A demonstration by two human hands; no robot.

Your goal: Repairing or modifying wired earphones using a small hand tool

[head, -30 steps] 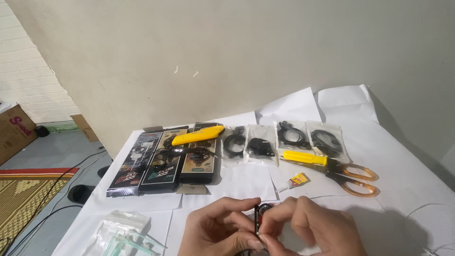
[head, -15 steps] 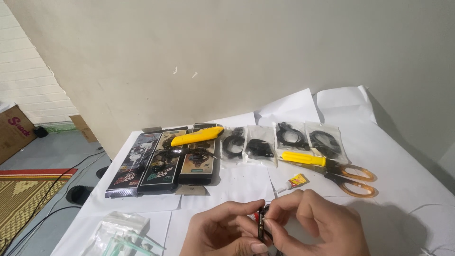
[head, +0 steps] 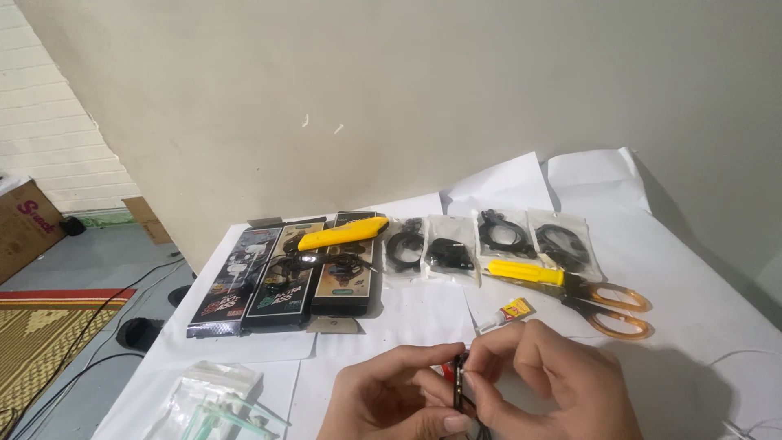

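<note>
Small black part (head: 461,383): bottom centre of the frame, pinched between both hands, held just above the counter (head: 700,326). Slim, dark, upright-ish, maybe a plug or inline piece with a thin black cable trailing down; too small to tell for sure.
Left hand (head: 391,399): lower centre, fingertips closed narrow on the left side of the part.
Right hand (head: 546,383): just right of it, thumb and forefinger pinching the same part from the other side. Both hands are touching each other around it.
Handling guess: looks very light and stiff, probably a bit slippery and easy to drop. I'd hold the hard body with the fingertips, not the cable, since the thin wire looks like the fragile bit.
Glue tube (head: 505,314): tiny, just above the hands.
Scissors (head: 603,305): orange handles, right of the glue, with a yellow screwdriver (head: 525,272) beside them.
Bagged cables (head: 489,244): four clear bags in a row, middle of the frame.
Boxes (head: 285,277): three dark flat ones at centre left, yellow utility knife (head: 342,233) lying on top.
Plastic bags (head: 216,399): lower left corner.
</note>
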